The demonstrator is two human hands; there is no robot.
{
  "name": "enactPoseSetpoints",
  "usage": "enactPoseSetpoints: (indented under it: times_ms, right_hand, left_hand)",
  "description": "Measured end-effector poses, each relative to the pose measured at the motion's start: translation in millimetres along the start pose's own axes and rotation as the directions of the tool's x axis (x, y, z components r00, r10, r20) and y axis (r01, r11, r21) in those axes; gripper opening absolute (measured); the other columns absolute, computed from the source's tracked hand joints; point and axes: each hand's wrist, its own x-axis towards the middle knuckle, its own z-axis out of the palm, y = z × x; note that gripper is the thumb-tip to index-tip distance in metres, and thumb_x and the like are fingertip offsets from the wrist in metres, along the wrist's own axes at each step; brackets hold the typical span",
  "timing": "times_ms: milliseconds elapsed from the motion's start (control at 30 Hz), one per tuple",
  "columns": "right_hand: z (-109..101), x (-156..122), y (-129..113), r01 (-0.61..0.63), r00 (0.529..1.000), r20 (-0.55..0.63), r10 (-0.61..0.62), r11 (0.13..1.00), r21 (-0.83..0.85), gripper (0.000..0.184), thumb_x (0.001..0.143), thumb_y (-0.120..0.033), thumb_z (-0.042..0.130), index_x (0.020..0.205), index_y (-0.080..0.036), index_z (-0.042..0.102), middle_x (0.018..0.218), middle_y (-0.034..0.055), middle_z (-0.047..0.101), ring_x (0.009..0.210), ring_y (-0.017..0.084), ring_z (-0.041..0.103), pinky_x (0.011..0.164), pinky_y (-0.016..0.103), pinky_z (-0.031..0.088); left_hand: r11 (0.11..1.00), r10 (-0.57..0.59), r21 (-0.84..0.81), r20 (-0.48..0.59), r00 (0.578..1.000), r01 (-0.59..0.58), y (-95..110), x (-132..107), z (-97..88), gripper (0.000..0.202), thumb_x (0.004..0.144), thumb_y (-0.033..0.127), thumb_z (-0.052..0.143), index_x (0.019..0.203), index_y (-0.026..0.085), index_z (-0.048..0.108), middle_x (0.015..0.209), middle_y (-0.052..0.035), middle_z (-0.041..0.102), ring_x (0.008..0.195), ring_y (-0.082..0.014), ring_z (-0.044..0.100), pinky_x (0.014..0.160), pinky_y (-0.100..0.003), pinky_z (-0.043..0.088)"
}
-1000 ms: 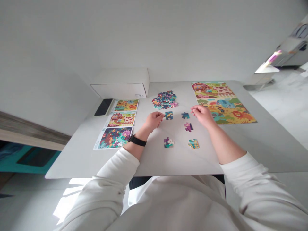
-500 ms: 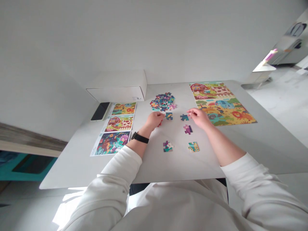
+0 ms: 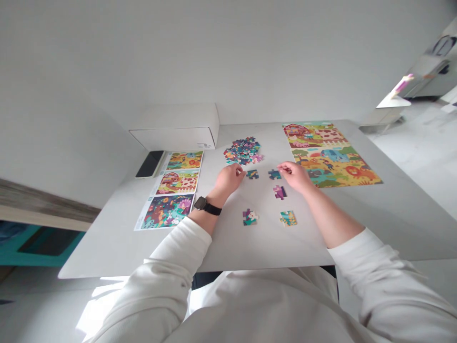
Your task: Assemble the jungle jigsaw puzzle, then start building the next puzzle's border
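My left hand [image 3: 229,179], with a black watch [image 3: 207,206] on its wrist, rests with curved fingers and a gap between thumb and forefinger. Just right of its fingertips lies a dark blue-green puzzle piece [image 3: 252,174] with an orange mark. My right hand [image 3: 292,176] has its thumb and forefinger slightly apart at the right edge of a blue puzzle piece [image 3: 274,175], perhaps touching it. Below that are a purple puzzle piece [image 3: 280,192], a piece with a white animal [image 3: 250,217] and a yellow-and-teal piece [image 3: 288,218].
A heap of puzzle pieces [image 3: 243,150] lies beyond my hands. Left of it stand a white box [image 3: 174,138] and, nearer, a phone [image 3: 150,164] beside picture cards [image 3: 167,212]. Finished puzzles [image 3: 335,166] lie at the right of the white table [image 3: 228,247].
The piece by my left hand has turned and shifted slightly right, and now lies a little apart from my left fingertips. My right hand has hardly moved.
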Motion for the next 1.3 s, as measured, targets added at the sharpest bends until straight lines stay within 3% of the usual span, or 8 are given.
enactPoseSetpoints:
  times_ms: [133, 233, 533, 767, 1300]
  right_hand:
    - [-2.2, -0.3, -2.6, 0.122, 0.992, 0.020, -0.121, 0.986, -0.114, 0.019, 0.086, -0.024, 0.076, 0.104, -0.027, 0.082, 0.113, 0.0087, 0.081, 0.106, 0.029, 0.075, 0.098, 0.045, 0.060]
    - [-2.8, 0.2, -3.0, 0.168, 0.984, 0.095, -0.154, 0.973, -0.157, 0.019, 0.083, -0.022, 0.081, 0.101, -0.028, 0.083, 0.111, 0.0070, 0.082, 0.110, 0.030, 0.075, 0.106, 0.047, 0.057]
    - [-0.6, 2.6, 0.6, 0.124, 0.988, 0.117, -0.105, 0.979, -0.165, 0.019, 0.082, -0.022, 0.083, 0.100, -0.029, 0.084, 0.109, 0.0058, 0.084, 0.106, 0.029, 0.077, 0.103, 0.047, 0.058]
    - [0.1, 0.5, 2.0, 0.104, 0.991, 0.096, -0.088, 0.979, -0.177, 0.032, 0.080, -0.021, 0.085, 0.111, -0.029, 0.083, 0.112, 0.0073, 0.083, 0.108, 0.030, 0.076, 0.103, 0.048, 0.058]
    - [-0.1, -1.3, 5.5, 0.126, 0.988, 0.105, -0.110, 0.978, -0.164, 0.030, 0.082, -0.023, 0.084, 0.112, -0.028, 0.083, 0.114, 0.0079, 0.084, 0.107, 0.031, 0.076, 0.103, 0.050, 0.058]
  left_hand:
    - [0.950, 0.282, 0.129, 0.032, 0.959, -0.284, -3.9, -3.0, 6.5, 0.019, 0.094, 0.028, 0.074, 0.111, 0.019, 0.073, 0.122, -0.0127, 0.077, 0.118, -0.0288, 0.069, 0.112, -0.042, 0.049]
    - [0.921, 0.348, 0.152, 0.095, 0.933, -0.359, -4.8, -2.8, 13.0, 0.024, 0.097, 0.028, 0.071, 0.119, 0.019, 0.073, 0.132, -0.0141, 0.075, 0.128, -0.0307, 0.067, 0.119, -0.046, 0.045]
    - [0.924, 0.324, 0.176, 0.119, 0.939, -0.341, -7.9, 0.1, 17.3, 0.034, 0.095, 0.024, 0.072, 0.128, 0.020, 0.070, 0.130, -0.0125, 0.077, 0.126, -0.0303, 0.068, 0.116, -0.043, 0.049]
    - [0.933, 0.310, 0.151, 0.121, 0.943, -0.326, -6.9, -0.9, 16.5, 0.036, 0.093, 0.022, 0.072, 0.129, 0.019, 0.070, 0.130, -0.0124, 0.077, 0.122, -0.0305, 0.070, 0.115, -0.044, 0.050]
    - [0.947, 0.291, 0.110, 0.104, 0.951, -0.302, -8.8, -2.1, 16.6, 0.038, 0.094, 0.021, 0.072, 0.132, 0.020, 0.069, 0.133, -0.0121, 0.076, 0.126, -0.0299, 0.068, 0.115, -0.043, 0.050]
